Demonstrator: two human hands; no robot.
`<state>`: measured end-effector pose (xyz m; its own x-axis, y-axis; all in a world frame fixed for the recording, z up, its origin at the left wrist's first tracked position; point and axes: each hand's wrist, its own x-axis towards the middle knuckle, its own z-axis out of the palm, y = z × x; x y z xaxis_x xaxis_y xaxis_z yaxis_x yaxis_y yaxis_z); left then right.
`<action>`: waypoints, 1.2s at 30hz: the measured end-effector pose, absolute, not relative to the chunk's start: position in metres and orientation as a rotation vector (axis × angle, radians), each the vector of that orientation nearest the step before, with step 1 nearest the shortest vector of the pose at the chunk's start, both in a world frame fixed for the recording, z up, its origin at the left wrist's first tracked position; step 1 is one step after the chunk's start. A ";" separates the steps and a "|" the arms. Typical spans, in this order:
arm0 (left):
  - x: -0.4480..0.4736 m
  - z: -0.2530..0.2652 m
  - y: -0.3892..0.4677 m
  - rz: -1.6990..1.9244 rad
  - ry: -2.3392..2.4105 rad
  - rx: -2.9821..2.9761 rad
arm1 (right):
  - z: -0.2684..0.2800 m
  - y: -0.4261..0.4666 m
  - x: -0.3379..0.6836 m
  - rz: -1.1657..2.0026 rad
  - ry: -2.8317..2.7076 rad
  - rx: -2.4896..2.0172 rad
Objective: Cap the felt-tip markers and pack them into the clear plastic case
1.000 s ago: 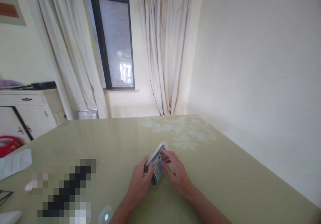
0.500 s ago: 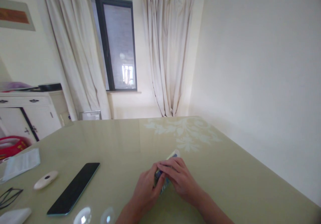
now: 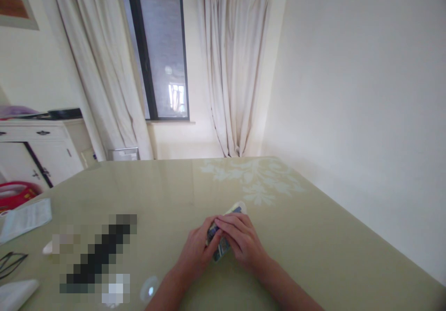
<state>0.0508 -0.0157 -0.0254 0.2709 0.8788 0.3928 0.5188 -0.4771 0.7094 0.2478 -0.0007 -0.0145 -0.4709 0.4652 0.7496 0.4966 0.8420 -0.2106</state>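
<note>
Both hands are closed around a small flat packet (image 3: 223, 248) with a blue, green and pale printed surface; it could be a tissue pack, but the fingers cover too much to tell. My left hand (image 3: 199, 243) grips its near left side, with the thumb along the front. My right hand (image 3: 240, 234) lies over the top and right side, its fingertips meeting those of the left. The packet's pale far corner sticks out beyond the right fingers. It is held tilted, at or just above the pale green tabletop (image 3: 167, 195).
To the left lie a blurred-out long dark phone-like slab (image 3: 101, 250), a whitish oval object (image 3: 49, 247), glasses (image 3: 12, 262), a pale blue face mask (image 3: 28, 218) and a white object (image 3: 17, 294). A wall (image 3: 365, 115) borders the table's right edge.
The view has tipped down slightly. Both hands have shifted a little left in the picture with the packet, and more of its near end shows below the fingers.
</note>
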 end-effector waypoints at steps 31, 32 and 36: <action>0.056 -0.030 -0.021 1.024 1.241 2.570 | -0.028 0.033 0.280 0.391 -1.870 -1.001; 0.058 -0.030 -0.022 1.003 1.204 2.572 | -0.028 0.034 0.282 0.424 -1.875 -1.062; 0.063 -0.034 -0.022 1.051 1.222 2.490 | -0.026 0.031 0.281 0.409 -2.001 -1.197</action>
